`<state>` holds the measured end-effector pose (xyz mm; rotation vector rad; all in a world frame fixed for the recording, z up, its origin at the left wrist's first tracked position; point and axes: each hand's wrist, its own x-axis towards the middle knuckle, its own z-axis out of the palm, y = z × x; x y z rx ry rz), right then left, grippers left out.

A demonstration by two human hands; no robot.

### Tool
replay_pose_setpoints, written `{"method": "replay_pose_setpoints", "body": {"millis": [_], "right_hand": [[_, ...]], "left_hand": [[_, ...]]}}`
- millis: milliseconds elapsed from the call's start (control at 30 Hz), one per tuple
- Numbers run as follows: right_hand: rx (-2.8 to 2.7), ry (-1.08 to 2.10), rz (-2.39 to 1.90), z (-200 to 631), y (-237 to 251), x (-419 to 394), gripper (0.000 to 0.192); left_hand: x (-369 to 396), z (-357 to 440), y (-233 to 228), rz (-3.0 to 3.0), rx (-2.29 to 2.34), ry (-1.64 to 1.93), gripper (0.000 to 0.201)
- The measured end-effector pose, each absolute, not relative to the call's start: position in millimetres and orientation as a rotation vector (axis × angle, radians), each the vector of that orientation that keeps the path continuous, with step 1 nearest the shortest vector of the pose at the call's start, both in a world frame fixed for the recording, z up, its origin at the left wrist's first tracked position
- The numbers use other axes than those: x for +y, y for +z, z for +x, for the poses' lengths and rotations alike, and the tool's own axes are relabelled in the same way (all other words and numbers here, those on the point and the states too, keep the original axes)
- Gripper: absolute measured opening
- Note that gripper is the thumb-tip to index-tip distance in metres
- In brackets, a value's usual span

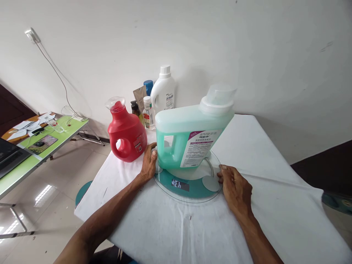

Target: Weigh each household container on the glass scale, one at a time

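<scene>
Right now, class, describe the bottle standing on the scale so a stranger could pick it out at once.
On the white-clothed table, a round glass scale lies between the left hand and right hand. The green jug stands on it: translucent, clear-capped, unlike the red bottle and white bottle behind.

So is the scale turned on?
On. The scale has lit digits on its display, with the green jug standing on it.

- Round glass scale [189, 192]: clear, glossy rim over a teal plate.
- Large translucent green plastic jug [187, 137]: smooth, with a glossy paper label.
- Red plastic detergent bottle [126, 135]: shiny, smooth.
- White cloth table cover [269, 205]: matt, lightly creased.
- Pale floor tiles [49, 194]: polished, reflective.
</scene>
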<state>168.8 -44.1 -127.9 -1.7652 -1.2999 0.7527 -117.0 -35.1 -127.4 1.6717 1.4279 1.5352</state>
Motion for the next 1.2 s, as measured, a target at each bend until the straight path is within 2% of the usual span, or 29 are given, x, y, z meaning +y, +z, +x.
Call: {"method": "replay_pose_setpoints", "body": {"millis": [300, 633, 800, 933, 1200], "right_hand": [[-1.307, 0.745, -1.731, 169.0, -130.4, -42.9, 0.058], [-1.319, 0.711, -1.718, 169.8, -132.4, -42.5, 0.055], [-1.327, 0.715, -1.725, 170.0, -131.6, -41.6, 0.054], [-1.325, 0.728, -1.740, 171.5, -130.9, -41.9, 0.054], [-1.363, 0.699, -1.666, 175.8, -134.1, -41.2, 0.054]], "left_hand": [[-37.9, -119.6, -127.9, 1.701, 1.358, 1.660, 0.071], [-41.6, -114.3, -102.7, 1.664, 1.253, 1.685, 0.070], [-43.3, -107.7, -77.7, 1.660, 1.178, 1.660, 0.069], [-43.6, -101.5, -51.1, 1.709, 1.141, 1.529, 0.058], [-22.8, -83.7, -11.1, 1.451, 1.234, 1.600, 0.054]]}}
